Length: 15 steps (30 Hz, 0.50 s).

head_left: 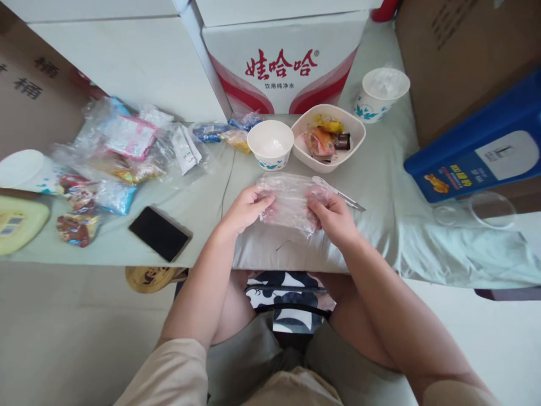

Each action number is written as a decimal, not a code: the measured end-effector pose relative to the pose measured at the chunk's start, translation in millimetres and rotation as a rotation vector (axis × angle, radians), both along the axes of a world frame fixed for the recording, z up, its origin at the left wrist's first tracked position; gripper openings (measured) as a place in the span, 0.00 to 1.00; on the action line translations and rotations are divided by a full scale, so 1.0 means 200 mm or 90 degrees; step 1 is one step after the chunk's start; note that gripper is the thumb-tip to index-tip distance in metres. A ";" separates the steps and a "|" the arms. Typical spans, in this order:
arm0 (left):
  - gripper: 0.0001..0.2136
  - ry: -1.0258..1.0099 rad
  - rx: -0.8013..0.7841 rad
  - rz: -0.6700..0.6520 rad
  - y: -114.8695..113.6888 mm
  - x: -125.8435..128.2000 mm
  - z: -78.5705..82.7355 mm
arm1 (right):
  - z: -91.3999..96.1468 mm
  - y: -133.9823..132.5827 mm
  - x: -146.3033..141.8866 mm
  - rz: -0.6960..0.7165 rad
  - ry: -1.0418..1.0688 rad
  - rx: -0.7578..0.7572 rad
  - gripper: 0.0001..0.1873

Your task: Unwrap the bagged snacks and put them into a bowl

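Observation:
A crinkled clear plastic bag is stretched between my two hands, just over the cloth-covered surface. My left hand grips its left end, thumb on top. At the right end my right hand pinches it the same way. Whether anything lies inside the bag I cannot tell. Beside my right hand, partly covered by it, is a thin tool with a metal blade. Just beyond the bag stand a white paper cup and a cream bowl holding several wrapped snacks.
A black phone and a heap of plastic-wrapped packets lie to the left. Another paper cup with plastic in it stands back right, near a blue box and a clear plastic cup. A white carton closes off the back.

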<state>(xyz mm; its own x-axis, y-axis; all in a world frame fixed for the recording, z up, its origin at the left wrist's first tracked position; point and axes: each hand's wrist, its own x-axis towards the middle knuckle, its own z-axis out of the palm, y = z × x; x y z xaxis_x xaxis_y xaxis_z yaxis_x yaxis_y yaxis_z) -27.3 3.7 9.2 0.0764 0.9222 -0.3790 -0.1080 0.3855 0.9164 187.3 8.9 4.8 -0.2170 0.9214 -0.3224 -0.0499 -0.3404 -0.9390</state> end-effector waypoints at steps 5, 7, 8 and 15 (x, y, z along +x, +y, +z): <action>0.15 -0.048 -0.006 0.027 0.00 -0.01 0.01 | 0.02 0.00 0.01 -0.050 0.096 0.080 0.18; 0.12 -0.081 0.031 0.054 0.01 -0.01 0.01 | 0.02 0.00 0.02 -0.039 0.129 0.093 0.19; 0.11 -0.089 0.050 0.058 0.02 -0.01 0.01 | 0.02 0.00 0.02 -0.033 0.131 0.096 0.19; 0.13 0.071 0.238 0.170 0.05 0.05 -0.02 | -0.04 0.03 0.09 -0.180 -0.042 0.265 0.03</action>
<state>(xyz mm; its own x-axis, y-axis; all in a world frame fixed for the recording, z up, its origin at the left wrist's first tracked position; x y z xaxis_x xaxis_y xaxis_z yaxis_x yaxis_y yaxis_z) -16.8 13.4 5.1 -0.2040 0.9789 -0.0091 -0.0513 -0.0014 0.9987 204.7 15.5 -3.4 0.0683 0.9945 0.0797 -0.0225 0.0814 -0.9964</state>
